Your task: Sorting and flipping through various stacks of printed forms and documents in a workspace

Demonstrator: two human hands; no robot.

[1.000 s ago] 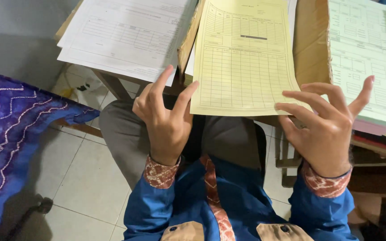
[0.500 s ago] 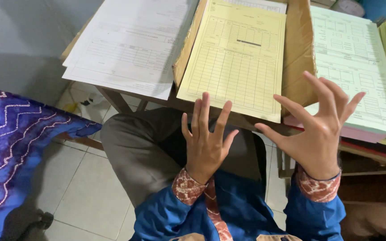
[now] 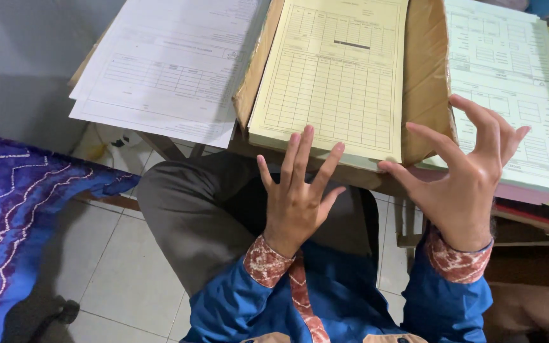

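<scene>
My left hand [image 3: 297, 197] is hovering just before the middle stack of forms [image 3: 335, 76], which is lying on a wrapper [image 3: 427, 70]. Another stack [image 3: 166, 70] is lying to its left; a third stack [image 3: 509, 95] is lying behind my right hand [image 3: 468, 184].

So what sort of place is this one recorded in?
Probably a small office or paperwork desk: stacks of white forms, yellow forms and green forms cover a wooden table above a tiled floor.

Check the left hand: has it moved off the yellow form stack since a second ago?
Yes. The left hand has drawn back toward the body; only its fingertips now overlap the near edge of the yellow form stack, empty and spread.
</scene>
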